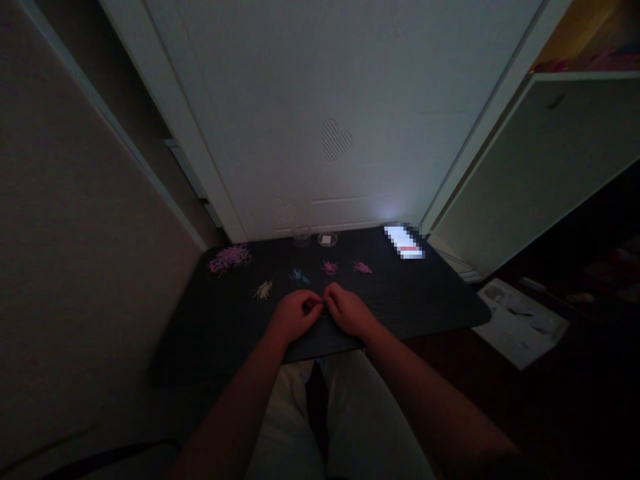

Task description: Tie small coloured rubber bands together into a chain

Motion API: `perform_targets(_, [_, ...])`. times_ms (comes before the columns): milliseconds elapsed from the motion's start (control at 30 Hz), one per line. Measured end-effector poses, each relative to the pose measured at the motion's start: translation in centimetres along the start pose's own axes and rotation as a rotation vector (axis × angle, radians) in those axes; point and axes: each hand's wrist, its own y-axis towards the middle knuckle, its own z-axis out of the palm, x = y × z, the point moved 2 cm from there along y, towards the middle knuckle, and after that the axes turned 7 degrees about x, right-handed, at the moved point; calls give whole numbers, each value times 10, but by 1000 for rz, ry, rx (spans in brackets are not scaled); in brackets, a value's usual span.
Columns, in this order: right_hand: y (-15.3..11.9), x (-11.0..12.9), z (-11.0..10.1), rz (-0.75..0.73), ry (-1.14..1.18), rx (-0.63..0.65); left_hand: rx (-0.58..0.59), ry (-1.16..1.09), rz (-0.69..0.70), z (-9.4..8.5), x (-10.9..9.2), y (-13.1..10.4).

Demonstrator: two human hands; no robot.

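Observation:
Above the front edge of a dark table, my left hand (297,315) and my right hand (349,311) meet fingertip to fingertip. Both are closed in a pinch; whatever is between the fingers is too small and dim to name. Just beyond them lie small piles of thin, short pieces: a yellowish pile (263,289), a blue pile (299,275), a pink pile (329,267) and another pink pile (363,267). A larger mixed pile (229,259), mostly pink and purple, rests at the table's far left corner.
The dark table (415,297) stands against a white panel (320,80). At its back are a clear round container (301,237) and a shallow round dish (327,239) with a white square. A bright, pixelated screen (404,242) lies back right. A white board (523,323) sits lower right.

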Motion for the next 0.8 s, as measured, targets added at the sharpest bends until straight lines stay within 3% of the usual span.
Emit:
perform_targets(300, [-1, 1, -1, -4, 21, 3, -13, 34, -15, -1, 0, 0])
perform_targets(467, [0, -4, -6, -51, 164, -9, -25, 23, -21, -2, -1, -1])
perform_targets(533, [6, -18, -24, -64, 230, -39, -27, 7, -36, -3, -1, -2])
perform_targets(600, [16, -42, -55, -17, 138, -134, -31, -4, -47, -3, -1, -2])
perform_targets(733, [45, -111, -128, 132, -75, -310, -54, -20, -55, -3, 0, -1])
perform_targets(800, [60, -143, -155, 206, -200, -312, -59, -26, -59, -4, 1, 0])
